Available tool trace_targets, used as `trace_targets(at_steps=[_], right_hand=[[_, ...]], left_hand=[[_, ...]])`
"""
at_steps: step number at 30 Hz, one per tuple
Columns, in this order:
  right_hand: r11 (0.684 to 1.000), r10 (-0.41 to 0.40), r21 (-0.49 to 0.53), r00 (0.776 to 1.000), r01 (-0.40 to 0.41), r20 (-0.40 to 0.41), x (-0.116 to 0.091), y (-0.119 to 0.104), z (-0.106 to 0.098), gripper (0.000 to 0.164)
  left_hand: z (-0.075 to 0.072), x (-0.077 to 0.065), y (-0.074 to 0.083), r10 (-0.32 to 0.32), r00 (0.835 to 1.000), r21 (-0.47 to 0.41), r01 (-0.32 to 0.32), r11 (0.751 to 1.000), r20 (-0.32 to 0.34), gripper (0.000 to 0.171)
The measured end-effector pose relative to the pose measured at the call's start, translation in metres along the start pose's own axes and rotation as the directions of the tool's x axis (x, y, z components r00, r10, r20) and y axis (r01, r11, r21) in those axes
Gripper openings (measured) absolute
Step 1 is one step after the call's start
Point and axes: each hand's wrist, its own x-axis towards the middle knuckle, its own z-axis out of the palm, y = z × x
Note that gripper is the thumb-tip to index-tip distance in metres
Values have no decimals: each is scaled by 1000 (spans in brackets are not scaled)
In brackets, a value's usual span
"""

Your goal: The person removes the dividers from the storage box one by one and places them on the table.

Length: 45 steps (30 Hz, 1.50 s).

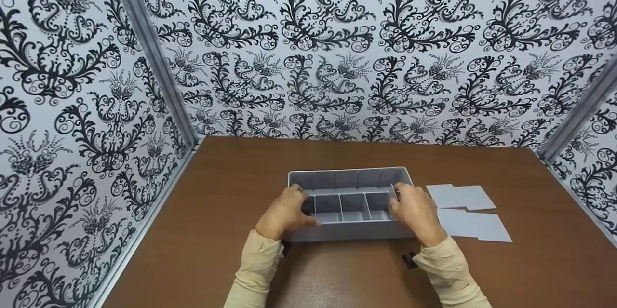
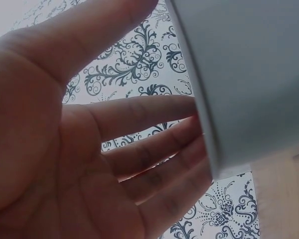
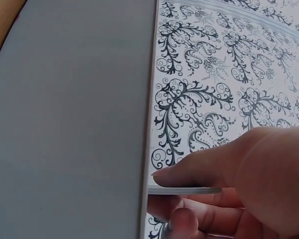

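Now the grey, compartmented box (image 1: 352, 232) stretches lengthwise left-to-right; your left hand's (image 1: 285, 210) fingers splay wide, your right hand (image 1: 416, 209) pinches a thin divider (image 3: 189, 190).

a brown table (image 1: 231, 178) bears a box (image 1: 352, 232) and panels (image 1: 475, 224).

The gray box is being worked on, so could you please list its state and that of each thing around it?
Gray box: upright, open-topped, on the table.
Standing dividers: upright inside the box.
Held panel: pinched, at the box's right end.
Loose panels: lying flat, right of the box.
Left grip: fingers extended, at the box's left end.
Right grip: pinching the held panel.
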Motion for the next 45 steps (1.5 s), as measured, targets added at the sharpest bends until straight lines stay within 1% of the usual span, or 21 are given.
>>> trace_targets(at_steps=[9, 16, 19, 25, 31, 33, 35, 40, 42, 45], right_hand=[[999, 22, 41, 999, -20, -48, 1, 0, 1, 19], [997, -14, 75, 993, 23, -118, 2, 2, 5, 17], [996, -26, 78, 991, 36, -129, 3, 2, 5, 17], [997, -21, 71, 995, 28, -94, 2, 2, 3, 16], [998, -34, 50, 997, 37, -74, 1, 1, 3, 6], [998, -30, 54, 997, 34, -72, 1, 1, 2, 5], [998, -24, 63, 997, 29, -74, 1, 1, 1, 9], [995, -2, 98, 992, 15, -125, 2, -1, -4, 21], [994, 2, 108, 988, 14, -152, 2, -2, -6, 23], [992, 0, 125, 980, 25, -200, 1, -4, -7, 21]], left_hand=[[0, -1, 0, -4, 1000, -12, 4, 1000, -2, 63], [0, 0, 0, -24, 1000, -26, 24, 999, 10, 63], [0, 1, -1, -33, 999, -31, 34, 999, 14, 63], [0, 2, 0, -57, 998, -31, 58, 998, 21, 64], [-1, 4, 1, -43, 999, 19, 43, 999, 18, 68], [-1, 4, 1, -43, 999, 25, 43, 999, 18, 68], [-1, 4, 1, -47, 999, 22, 46, 999, 20, 68], [-1, 4, 2, -57, 998, 5, 57, 998, 19, 67], [-1, 5, 1, -58, 998, 4, 58, 998, 18, 66], [-1, 5, 0, -61, 998, 5, 60, 998, 18, 65]])
